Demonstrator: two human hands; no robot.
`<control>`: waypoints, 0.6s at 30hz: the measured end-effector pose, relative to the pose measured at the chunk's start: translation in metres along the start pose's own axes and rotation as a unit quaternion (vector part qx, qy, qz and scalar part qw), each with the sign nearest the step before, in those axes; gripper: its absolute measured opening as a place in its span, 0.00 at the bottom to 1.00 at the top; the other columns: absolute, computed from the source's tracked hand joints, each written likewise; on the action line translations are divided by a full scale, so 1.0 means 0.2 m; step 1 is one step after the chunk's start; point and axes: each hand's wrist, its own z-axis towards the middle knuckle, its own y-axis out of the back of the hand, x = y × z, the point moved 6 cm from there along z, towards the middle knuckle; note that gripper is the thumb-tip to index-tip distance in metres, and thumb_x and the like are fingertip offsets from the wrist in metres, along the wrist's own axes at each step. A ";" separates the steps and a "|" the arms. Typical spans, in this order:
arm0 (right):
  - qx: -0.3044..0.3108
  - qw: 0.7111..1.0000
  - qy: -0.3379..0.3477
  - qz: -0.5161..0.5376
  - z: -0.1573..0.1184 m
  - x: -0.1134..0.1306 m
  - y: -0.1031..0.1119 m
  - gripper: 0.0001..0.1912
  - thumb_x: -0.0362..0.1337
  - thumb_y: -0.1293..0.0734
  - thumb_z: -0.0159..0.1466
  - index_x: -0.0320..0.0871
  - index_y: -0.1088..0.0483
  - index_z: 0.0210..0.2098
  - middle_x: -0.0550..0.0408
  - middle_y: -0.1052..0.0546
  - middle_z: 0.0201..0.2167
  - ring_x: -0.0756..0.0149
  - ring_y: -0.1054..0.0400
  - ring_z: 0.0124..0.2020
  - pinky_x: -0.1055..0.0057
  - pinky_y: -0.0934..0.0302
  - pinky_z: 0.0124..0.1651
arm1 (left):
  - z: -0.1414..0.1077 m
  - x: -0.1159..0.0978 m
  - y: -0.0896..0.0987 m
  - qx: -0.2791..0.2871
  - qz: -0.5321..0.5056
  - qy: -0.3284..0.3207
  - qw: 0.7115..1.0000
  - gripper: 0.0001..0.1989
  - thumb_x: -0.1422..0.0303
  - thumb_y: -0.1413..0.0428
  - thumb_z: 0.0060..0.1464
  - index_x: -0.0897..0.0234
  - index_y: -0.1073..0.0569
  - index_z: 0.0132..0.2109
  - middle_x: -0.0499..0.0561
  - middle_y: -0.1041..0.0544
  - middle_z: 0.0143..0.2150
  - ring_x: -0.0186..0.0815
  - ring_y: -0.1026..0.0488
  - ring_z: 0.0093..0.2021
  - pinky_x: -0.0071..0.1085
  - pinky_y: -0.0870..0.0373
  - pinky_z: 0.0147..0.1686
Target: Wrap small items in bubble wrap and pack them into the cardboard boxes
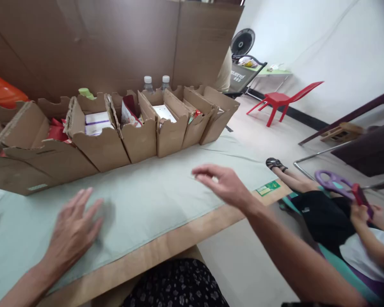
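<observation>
Over the pale green cloth [141,200] at the left, my left hand [72,228] has its fingers spread and nothing in it. My right hand [220,183] hovers above the cloth further right, its thumb and fingers drawn together in a pinch, with a small gap behind the tips. I see nothing held there. Beyond both hands stands a row of cardboard bins [139,138]. Inside them are a red packet [56,130], white and purple boxes [97,121], a printed packet [130,111] and a white item [164,113].
A tall cardboard panel [115,47] rises behind the bins, with two bottles [148,84] before it. The wooden table edge [166,245] runs nearest me. On the right sits a person [365,243] holding a red phone-like object [362,200]; a red chair [278,100] stands further back.
</observation>
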 end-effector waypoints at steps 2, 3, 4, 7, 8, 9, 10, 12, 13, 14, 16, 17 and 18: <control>-0.100 0.992 0.000 -0.073 0.16 -0.11 0.21 0.15 0.42 0.33 0.66 0.43 0.21 0.48 0.49 0.17 0.44 0.61 0.23 0.41 0.61 0.27 0.49 | 0.05 -0.05 -0.20 0.052 0.035 -0.012 0.998 0.21 0.57 0.47 0.64 0.52 0.23 0.61 0.58 0.29 0.72 0.64 0.34 0.71 0.64 0.36 0.66; -0.149 0.983 0.002 -0.111 0.23 -0.16 0.32 0.17 0.40 0.34 0.65 0.42 0.22 0.50 0.48 0.17 0.47 0.60 0.23 0.41 0.60 0.27 0.49 | 0.07 -0.07 -0.26 0.070 0.050 -0.007 0.996 0.22 0.57 0.50 0.66 0.57 0.23 0.60 0.63 0.27 0.69 0.62 0.32 0.70 0.61 0.34 0.64; -0.194 0.969 0.006 -0.154 0.30 -0.20 0.42 0.20 0.37 0.35 0.64 0.41 0.23 0.53 0.46 0.18 0.50 0.59 0.24 0.41 0.58 0.27 0.50 | 0.08 -0.08 -0.31 0.081 0.064 -0.001 0.995 0.23 0.57 0.52 0.67 0.59 0.23 0.61 0.65 0.26 0.68 0.61 0.31 0.69 0.59 0.33 0.63; -0.255 0.925 0.023 -0.282 0.50 -0.29 0.65 0.30 0.31 0.36 0.60 0.38 0.28 0.62 0.39 0.25 0.62 0.54 0.25 0.49 0.54 0.30 0.58 | 0.10 -0.10 -0.35 0.086 0.095 0.000 0.992 0.25 0.57 0.53 0.68 0.60 0.25 0.64 0.65 0.25 0.67 0.58 0.31 0.68 0.55 0.33 0.63; -0.247 0.912 0.020 -0.327 0.56 -0.32 0.70 0.32 0.30 0.36 0.60 0.37 0.30 0.64 0.38 0.28 0.65 0.53 0.26 0.53 0.54 0.32 0.60 | 0.10 -0.10 -0.35 0.084 0.103 -0.006 0.991 0.25 0.57 0.52 0.68 0.60 0.25 0.64 0.65 0.25 0.67 0.58 0.31 0.68 0.55 0.33 0.63; -0.228 0.900 0.012 -0.370 0.62 -0.34 0.72 0.34 0.29 0.36 0.59 0.36 0.31 0.65 0.38 0.29 0.66 0.51 0.27 0.56 0.54 0.32 0.60 | 0.09 -0.11 -0.34 0.083 0.110 -0.012 0.990 0.25 0.58 0.52 0.67 0.60 0.25 0.64 0.65 0.25 0.67 0.57 0.30 0.67 0.55 0.33 0.63; -0.205 0.890 0.001 -0.408 0.67 -0.37 0.73 0.34 0.29 0.36 0.59 0.36 0.30 0.65 0.38 0.29 0.66 0.50 0.28 0.57 0.54 0.33 0.60 | 0.09 -0.11 -0.34 0.083 0.115 -0.017 0.990 0.25 0.58 0.52 0.67 0.60 0.25 0.64 0.65 0.25 0.66 0.57 0.30 0.67 0.55 0.33 0.63; -0.165 0.873 -0.020 -0.459 0.75 -0.41 0.74 0.30 0.29 0.36 0.59 0.39 0.26 0.61 0.40 0.26 0.63 0.49 0.28 0.56 0.55 0.32 0.55 | 0.08 -0.11 -0.34 0.086 0.130 -0.023 0.987 0.25 0.58 0.54 0.69 0.63 0.24 0.63 0.66 0.25 0.67 0.57 0.30 0.67 0.54 0.32 0.62; -0.152 0.868 -0.026 -0.472 0.77 -0.43 0.74 0.27 0.30 0.36 0.60 0.40 0.23 0.58 0.41 0.23 0.60 0.48 0.28 0.54 0.56 0.32 0.52 | 0.08 -0.11 -0.34 0.089 0.140 -0.025 0.986 0.26 0.58 0.55 0.70 0.65 0.24 0.63 0.67 0.26 0.67 0.57 0.30 0.67 0.54 0.32 0.62; -0.147 0.865 -0.029 -0.479 0.79 -0.43 0.74 0.23 0.31 0.37 0.61 0.41 0.21 0.54 0.42 0.21 0.56 0.48 0.28 0.52 0.56 0.33 0.50 | 0.08 -0.12 -0.35 0.090 0.149 -0.028 0.984 0.27 0.58 0.57 0.71 0.67 0.24 0.63 0.68 0.26 0.67 0.57 0.30 0.67 0.54 0.32 0.62; -0.142 0.858 -0.028 -0.493 0.81 -0.43 0.74 0.18 0.32 0.38 0.63 0.42 0.18 0.46 0.42 0.19 0.48 0.47 0.29 0.49 0.55 0.36 0.49 | 0.08 -0.12 -0.35 0.091 0.165 -0.034 0.981 0.28 0.58 0.59 0.72 0.69 0.24 0.63 0.69 0.26 0.67 0.57 0.31 0.67 0.54 0.32 0.62; -0.138 0.854 -0.025 -0.501 0.80 -0.41 0.75 0.16 0.33 0.37 0.63 0.41 0.18 0.43 0.41 0.18 0.46 0.46 0.30 0.49 0.54 0.38 0.50 | 0.08 -0.12 -0.35 0.091 0.170 -0.037 0.981 0.28 0.58 0.59 0.72 0.69 0.25 0.63 0.69 0.26 0.67 0.57 0.31 0.67 0.53 0.32 0.62; -0.130 0.849 -0.019 -0.512 0.79 -0.39 0.75 0.15 0.33 0.37 0.63 0.41 0.18 0.40 0.40 0.18 0.45 0.45 0.31 0.50 0.52 0.40 0.52 | 0.09 -0.13 -0.35 0.091 0.173 -0.039 0.980 0.28 0.58 0.59 0.72 0.69 0.25 0.63 0.69 0.26 0.67 0.57 0.31 0.67 0.53 0.32 0.62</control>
